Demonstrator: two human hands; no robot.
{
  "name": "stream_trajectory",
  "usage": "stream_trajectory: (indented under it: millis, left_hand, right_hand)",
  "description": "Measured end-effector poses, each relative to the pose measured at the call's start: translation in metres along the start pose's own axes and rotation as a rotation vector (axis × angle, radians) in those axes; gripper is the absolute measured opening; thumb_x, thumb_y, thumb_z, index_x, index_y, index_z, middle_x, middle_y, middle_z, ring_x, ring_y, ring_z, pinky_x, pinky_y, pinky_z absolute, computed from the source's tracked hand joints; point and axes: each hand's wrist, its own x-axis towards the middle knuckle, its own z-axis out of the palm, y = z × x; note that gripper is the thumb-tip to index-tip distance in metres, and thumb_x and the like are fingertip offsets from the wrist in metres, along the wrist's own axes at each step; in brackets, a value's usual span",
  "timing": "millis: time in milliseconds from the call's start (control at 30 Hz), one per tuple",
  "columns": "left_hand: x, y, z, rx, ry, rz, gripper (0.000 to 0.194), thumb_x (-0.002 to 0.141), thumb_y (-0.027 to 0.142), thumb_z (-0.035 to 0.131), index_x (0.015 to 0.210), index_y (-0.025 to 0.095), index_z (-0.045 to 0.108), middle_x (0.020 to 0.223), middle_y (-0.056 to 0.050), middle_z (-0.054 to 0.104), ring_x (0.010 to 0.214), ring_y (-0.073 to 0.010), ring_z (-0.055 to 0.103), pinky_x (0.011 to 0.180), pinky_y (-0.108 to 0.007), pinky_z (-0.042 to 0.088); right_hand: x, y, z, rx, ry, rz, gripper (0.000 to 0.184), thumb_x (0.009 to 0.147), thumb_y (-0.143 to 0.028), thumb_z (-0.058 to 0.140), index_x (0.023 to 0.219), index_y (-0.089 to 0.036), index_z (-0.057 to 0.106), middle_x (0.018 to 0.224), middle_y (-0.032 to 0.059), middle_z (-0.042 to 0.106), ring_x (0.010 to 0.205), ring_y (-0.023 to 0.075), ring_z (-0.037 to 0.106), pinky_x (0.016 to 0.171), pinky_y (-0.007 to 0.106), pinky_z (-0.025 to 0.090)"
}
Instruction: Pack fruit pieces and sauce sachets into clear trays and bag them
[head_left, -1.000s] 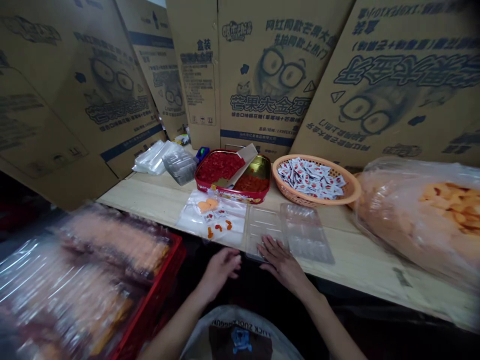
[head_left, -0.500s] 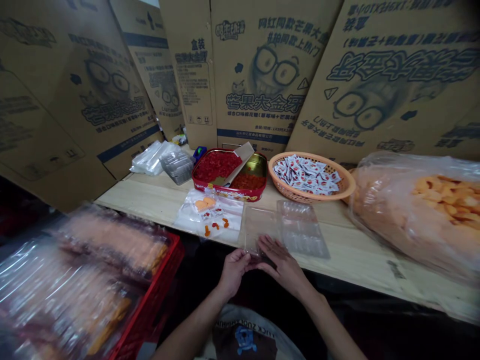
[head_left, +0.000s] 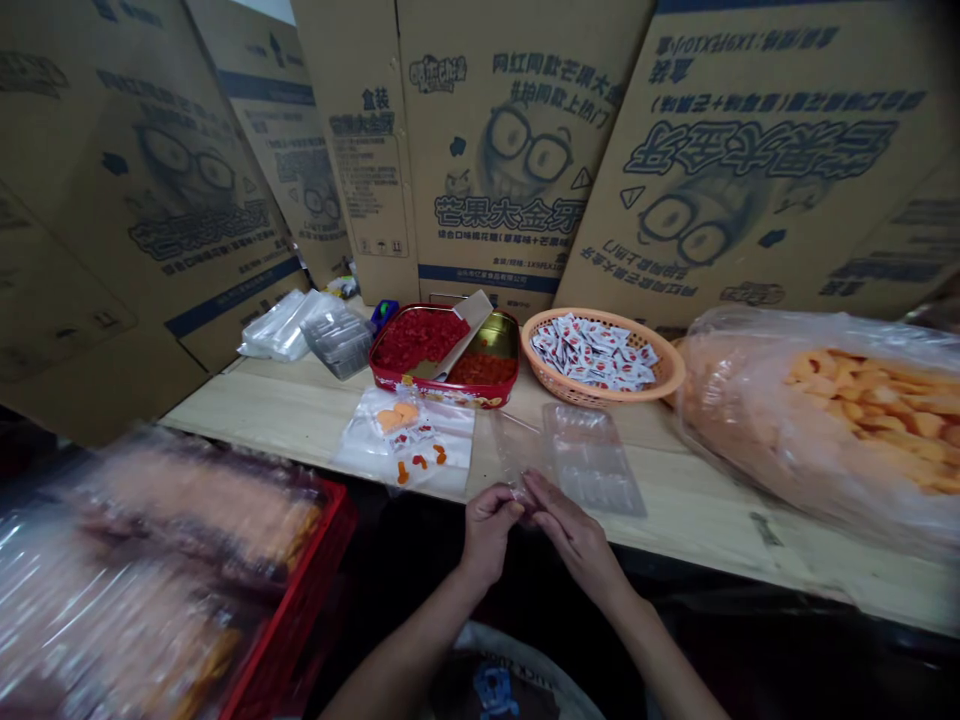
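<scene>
At the table's front edge, my left hand (head_left: pixel 489 528) pinches the near end of a clear plastic bag (head_left: pixel 517 445) between thumb and fingers. My right hand (head_left: pixel 570 525) closes on the same end from the other side, its fingers held together. The far part of the bag stretches over the wood. Just right of it lies a clear ridged plastic tray (head_left: pixel 596 460). To the left, a flat transparent packet (head_left: pixel 457 455) carries orange sweets (head_left: pixel 397 417), small white sachets (head_left: pixel 411 436) and a few red and orange gummies (head_left: pixel 420 461).
Behind stands a red tin (head_left: pixel 450 390) of red and orange pieces with a cardboard divider. An orange basket (head_left: pixel 667 385) holds white sachets. Filled bags sit in a red crate (head_left: pixel 300 590) at left; a big bag of orange sweets (head_left: pixel 862 400) lies right. Cartons (head_left: pixel 517 230) line the back.
My right hand has gone from lying spread on the bag to closing on its near end beside my left hand. The bag's near end is lifted and gathered. The view has shifted slightly.
</scene>
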Motion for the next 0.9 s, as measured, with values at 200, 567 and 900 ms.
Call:
stream_trajectory:
  millis: [200, 567, 900]
  left_hand:
    - [0.001, -0.011, 0.006, -0.056, 0.038, 0.004, 0.021, 0.063, 0.035, 0.072, 0.065, 0.015, 0.063, 0.06, 0.001, 0.059, 0.057, -0.0093, 0.051, 0.06, -0.023, 0.041]
    - [-0.007, -0.018, 0.016, -0.091, 0.117, -0.029, 0.029, 0.062, 0.041, 0.072, 0.07, 0.015, 0.063, 0.067, 0.001, 0.059, 0.065, -0.0105, 0.051, 0.068, -0.024, 0.042]
    - [-0.01, -0.014, 0.021, 0.018, 0.131, 0.018, 0.03, 0.065, 0.043, 0.069, 0.071, 0.015, 0.061, 0.068, 0.0, 0.059, 0.067, -0.0123, 0.051, 0.069, -0.026, 0.042]
  right_hand:
    - [0.0, -0.001, -0.002, 0.045, 0.023, 0.028, 0.041, 0.09, -0.031, 0.04, 0.131, -0.029, 0.041, 0.134, 0.0016, 0.044, 0.122, 0.0186, 0.042, 0.104, 0.039, 0.035]
    - [-0.001, -0.001, 0.004, 0.055, 0.084, 0.021, 0.04, 0.091, -0.029, 0.039, 0.13, -0.029, 0.042, 0.131, 0.0016, 0.046, 0.12, 0.0178, 0.044, 0.103, 0.04, 0.037]
    - [-0.003, -0.003, 0.007, 0.091, 0.12, 0.065, 0.039, 0.091, -0.03, 0.039, 0.129, -0.027, 0.044, 0.132, 0.0023, 0.046, 0.119, 0.0174, 0.045, 0.102, 0.038, 0.038]
